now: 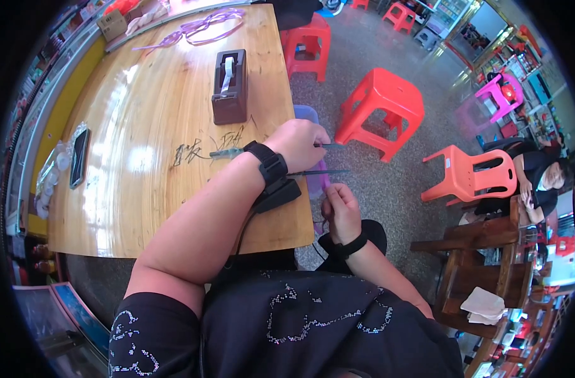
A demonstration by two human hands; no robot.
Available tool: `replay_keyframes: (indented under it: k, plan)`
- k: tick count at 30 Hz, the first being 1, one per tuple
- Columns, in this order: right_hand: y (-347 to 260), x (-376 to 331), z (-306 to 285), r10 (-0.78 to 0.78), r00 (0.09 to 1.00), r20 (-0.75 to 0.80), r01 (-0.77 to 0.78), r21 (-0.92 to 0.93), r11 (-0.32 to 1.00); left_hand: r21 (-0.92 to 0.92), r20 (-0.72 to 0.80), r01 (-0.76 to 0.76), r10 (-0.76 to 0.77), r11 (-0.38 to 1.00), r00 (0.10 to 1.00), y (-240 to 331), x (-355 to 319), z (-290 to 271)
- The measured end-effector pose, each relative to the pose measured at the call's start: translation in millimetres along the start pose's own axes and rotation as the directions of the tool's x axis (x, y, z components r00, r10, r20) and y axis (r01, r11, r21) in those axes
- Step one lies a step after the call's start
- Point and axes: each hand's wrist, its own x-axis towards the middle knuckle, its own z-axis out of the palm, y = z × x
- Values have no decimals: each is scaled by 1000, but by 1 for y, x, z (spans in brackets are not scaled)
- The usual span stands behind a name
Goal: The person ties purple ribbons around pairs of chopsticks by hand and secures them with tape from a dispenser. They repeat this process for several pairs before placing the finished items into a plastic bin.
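Head view: left hand (pixel 298 143), at frame centre over the table (pixel 142 189) edge, is closed around thin dark rod-like tools (pixel 328 171) that point right. Right hand (pixel 340 211), just below, pinches a purple strip (pixel 323 183) between its fingertips. A lavender container (pixel 306 113) sits behind the left hand. A brown tape dispenser (pixel 229 87) stands farther up the table; purple loops (pixel 205 28) lie at upper left.

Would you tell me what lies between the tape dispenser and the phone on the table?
In the head view, only bare wooden table lies between the tape dispenser and the phone.
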Motion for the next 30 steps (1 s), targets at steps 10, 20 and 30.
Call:
replay_keyframes:
  k: [10,20,30]
  plan:
    - [-4,6,10,-28,996,80,39,-148,988,4,-21,-16,16,1000,1000,-7,2,5]
    - [-12,23,19,-89,987,136,99,-63,993,-11,-33,-19,19,1000,999,-8,2,4]
    - [-9,21,17,-239,967,89,254,-253,933,11,3,-8,8,1000,1000,-9,4,3]
